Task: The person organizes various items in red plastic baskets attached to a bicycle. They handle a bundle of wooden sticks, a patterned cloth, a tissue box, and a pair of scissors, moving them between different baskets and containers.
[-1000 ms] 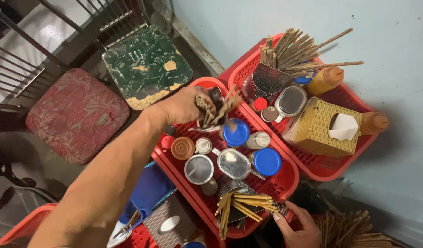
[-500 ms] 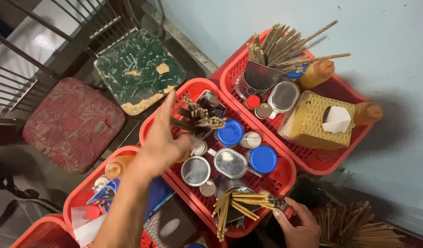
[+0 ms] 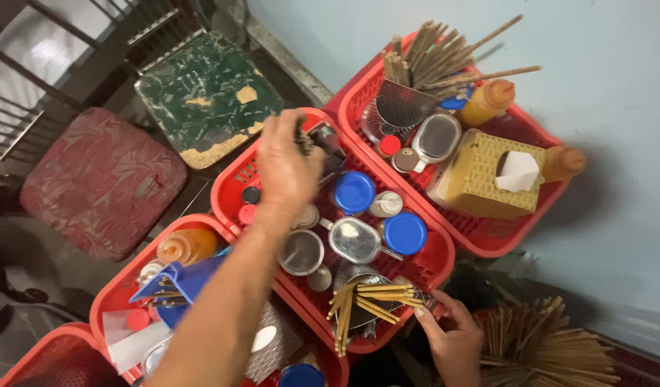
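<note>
My left hand [image 3: 290, 161] reaches across into the far corner of the middle red basket [image 3: 226, 197]. Its fingers are closed around a dark bundle of short sticks [image 3: 305, 140]. Below that hand the basket holds two blue-lidded jars [image 3: 353, 192], a small metal cup [image 3: 355, 240] and a round strainer [image 3: 301, 252]. At the bottom right, my right hand [image 3: 451, 340] pinches the basket's near corner. It sits next to a fan of yellow chopsticks [image 3: 365, 301] in a metal holder.
A second red basket [image 3: 358, 97] against the blue wall holds chopsticks, orange sauce bottles [image 3: 487, 100] and a woven tissue box [image 3: 473, 175]. A third basket at the lower left holds an orange bottle [image 3: 186, 246] and a blue scoop [image 3: 176, 279]. A red cushion [image 3: 100, 179] and a green board [image 3: 204, 97] lie at the left.
My left hand let go of the stick bundle, pulled back with fingers spread, then went forward and closed on it again. The view shifted left. My right hand stayed at the basket corner.
</note>
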